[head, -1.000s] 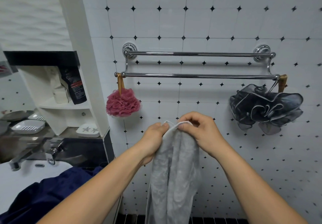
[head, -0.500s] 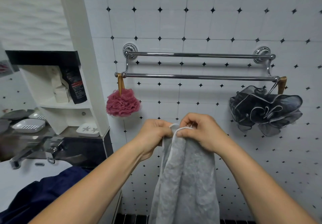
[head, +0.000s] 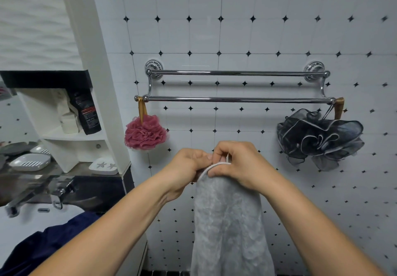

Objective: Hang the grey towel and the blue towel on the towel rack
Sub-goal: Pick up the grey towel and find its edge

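Head view: the left hand and right hand both pinch the grey towel at its top edge (centre frame), below the towel rack. At lower left lies the blue towel.

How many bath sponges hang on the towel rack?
2. The pink sponge hangs from the left end of the rack, the black sponge from the right end. Nothing seems to hide a third.
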{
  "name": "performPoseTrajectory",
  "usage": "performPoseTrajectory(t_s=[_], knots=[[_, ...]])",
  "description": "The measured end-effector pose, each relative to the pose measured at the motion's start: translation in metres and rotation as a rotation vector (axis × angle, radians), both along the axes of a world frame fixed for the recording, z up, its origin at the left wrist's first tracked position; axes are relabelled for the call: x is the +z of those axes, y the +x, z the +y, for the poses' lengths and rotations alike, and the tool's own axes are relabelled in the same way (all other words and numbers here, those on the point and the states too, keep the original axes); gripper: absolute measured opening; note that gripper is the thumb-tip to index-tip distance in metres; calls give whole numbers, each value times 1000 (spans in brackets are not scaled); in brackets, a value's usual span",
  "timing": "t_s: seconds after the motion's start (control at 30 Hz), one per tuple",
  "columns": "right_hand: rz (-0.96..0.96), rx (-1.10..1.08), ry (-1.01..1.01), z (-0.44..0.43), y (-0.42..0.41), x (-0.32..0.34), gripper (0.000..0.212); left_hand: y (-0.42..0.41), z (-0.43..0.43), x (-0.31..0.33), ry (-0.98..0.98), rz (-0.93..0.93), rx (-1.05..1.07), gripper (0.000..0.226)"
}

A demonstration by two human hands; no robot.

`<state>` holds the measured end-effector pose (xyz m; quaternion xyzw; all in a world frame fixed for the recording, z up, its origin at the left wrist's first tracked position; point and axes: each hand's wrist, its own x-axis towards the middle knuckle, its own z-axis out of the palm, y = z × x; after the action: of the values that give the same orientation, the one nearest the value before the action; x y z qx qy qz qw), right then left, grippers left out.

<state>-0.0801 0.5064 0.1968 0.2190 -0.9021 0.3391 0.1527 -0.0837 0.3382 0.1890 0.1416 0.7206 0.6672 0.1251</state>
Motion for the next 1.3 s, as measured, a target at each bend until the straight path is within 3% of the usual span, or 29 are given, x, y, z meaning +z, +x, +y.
performPoseTrajectory(t_s=[0.3, 0.37, 0.43, 0.53, 0.83, 0.93, 1.1, 1.23, 1.3], knots=[[-26, -34, -82, 16, -4, 1, 31, -3, 2, 5, -149, 179, -86, 17], [-29, -25, -85, 19, -5, 2, 30, 1, 2, 3, -161, 172, -136, 24], [-32, -14, -77, 20, -6, 1, 30, 2, 5, -1, -194, 206, -81, 32], [-49, -11, -122, 19, -9, -7, 28, 1, 8, -4, -193, 222, 24, 26], [-512, 258, -566, 41, -10, -65, 26, -9, 0, -28, -238, 204, 22, 22], [-705, 324, -365, 47, -3, -102, 24, -14, -3, -33, -149, 204, 156, 26], [-823, 153, 354, 76, 0, -159, 11, -33, -33, -35, -20, 209, 471, 13], [-641, -92, 631, 105, -15, -152, 41, -44, -71, -49, -123, 196, 579, 22], [-470, -159, 723, 113, -26, -136, 33, -49, -86, -60, -186, 187, 597, 20]])
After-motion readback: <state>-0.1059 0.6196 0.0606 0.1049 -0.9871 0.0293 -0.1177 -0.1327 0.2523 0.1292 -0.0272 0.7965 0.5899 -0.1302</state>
